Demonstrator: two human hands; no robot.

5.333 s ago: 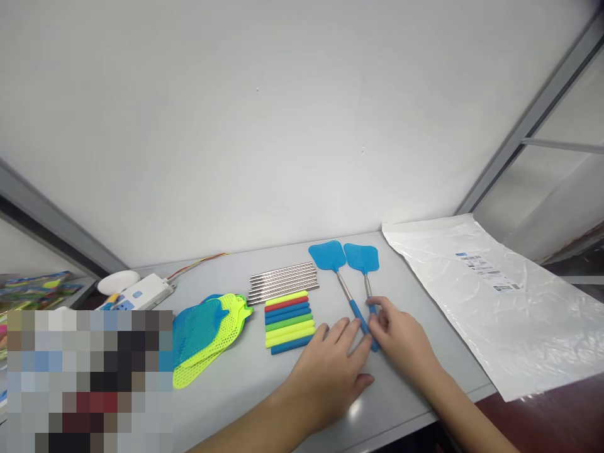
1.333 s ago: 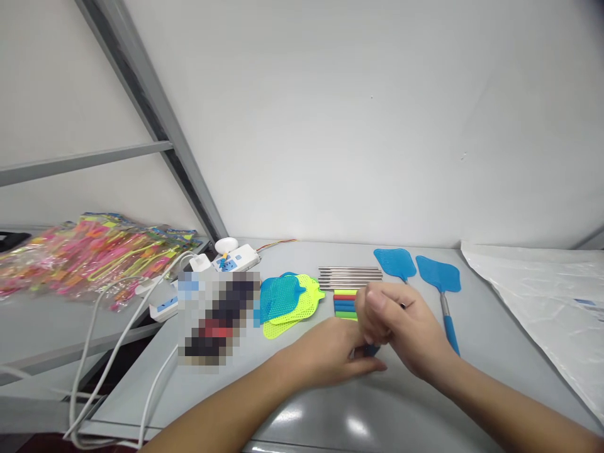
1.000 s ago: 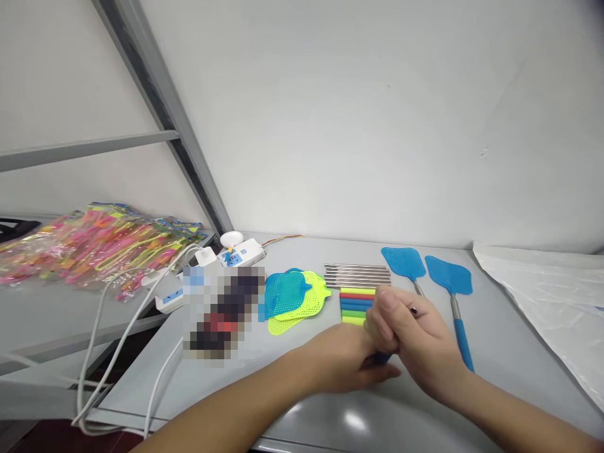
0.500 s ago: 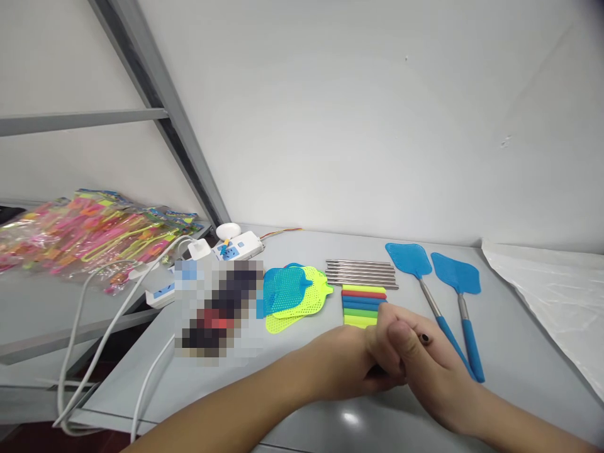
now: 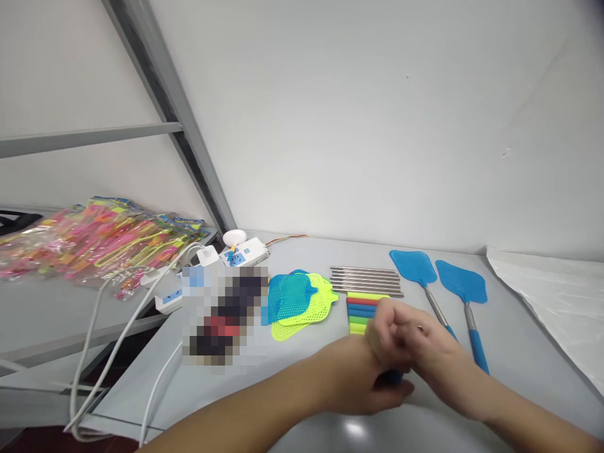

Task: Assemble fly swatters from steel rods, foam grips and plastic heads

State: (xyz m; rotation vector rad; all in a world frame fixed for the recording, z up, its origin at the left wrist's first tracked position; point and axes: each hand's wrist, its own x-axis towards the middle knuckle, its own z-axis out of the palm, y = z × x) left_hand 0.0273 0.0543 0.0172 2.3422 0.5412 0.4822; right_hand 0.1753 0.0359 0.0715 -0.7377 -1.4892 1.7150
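Note:
Both hands come together above the front of the table. My left hand (image 5: pixel 349 371) is closed around a blue handle grip (image 5: pixel 394 376), of which only a bit shows below the fingers. Pressed against it, my right hand (image 5: pixel 434 352) is closed on a metal tube; just a small end peeks out by the fingers, the rest being hidden. Behind the hands lie coloured handle grips (image 5: pixel 362 309) in a row and several metal rods (image 5: pixel 365 277). Two blue fly swatters (image 5: pixel 414 267) with metal shafts and blue grips rest to the right.
Blue and yellow-green perforated swatter heads (image 5: pixel 292 296) are stacked left of the rods. Further left are a pixelated area, power strips (image 5: pixel 248 253) and white cables (image 5: pixel 116 352). Bagged colourful goods (image 5: pixel 117 236) pile up at far left. White sheeting (image 5: pixel 542 302) covers the right side.
My right hand has turned over and its fingers have closed more over the tube end. A blue grip now shows under my left hand. The view has shifted slightly.

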